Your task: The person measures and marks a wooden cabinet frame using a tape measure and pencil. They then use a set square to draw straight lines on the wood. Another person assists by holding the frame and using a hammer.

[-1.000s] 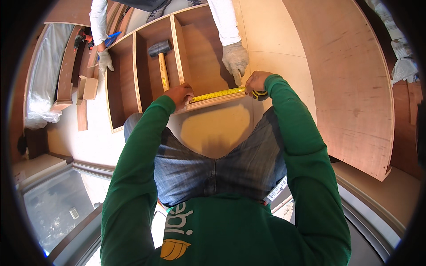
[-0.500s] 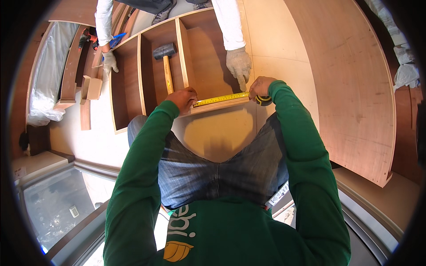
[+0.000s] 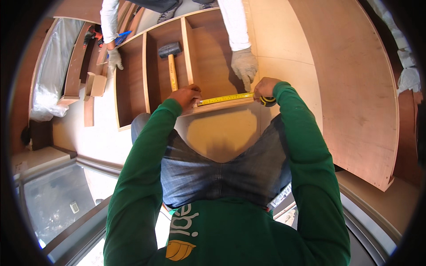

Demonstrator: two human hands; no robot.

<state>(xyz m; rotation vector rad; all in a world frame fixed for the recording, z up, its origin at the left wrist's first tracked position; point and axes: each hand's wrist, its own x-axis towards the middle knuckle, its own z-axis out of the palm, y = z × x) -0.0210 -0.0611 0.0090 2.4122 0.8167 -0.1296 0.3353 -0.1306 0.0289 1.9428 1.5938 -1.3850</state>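
Note:
A yellow tape measure lies drawn out along the near edge of a wooden cabinet frame with divided compartments. My left hand pinches the tape's free end near a divider. At the frame's near right corner my right hand is closed on the black and yellow tape case. A mallet with a black head and wooden handle rests in the middle compartment, its handle end close to my left hand. Just beyond my right hand, a co-worker's gloved hand points a finger down toward the tape.
The co-worker's other gloved hand touches the frame's left side. A large wooden panel stands at the right. Plastic-wrapped boards, a small open cardboard box and a red and black drill are at the left. A glass pane lies lower left.
The whole view has shifted slightly, so things sit a little further right. My hands keep the tape stretched along the same edge; the co-worker's finger still points near it.

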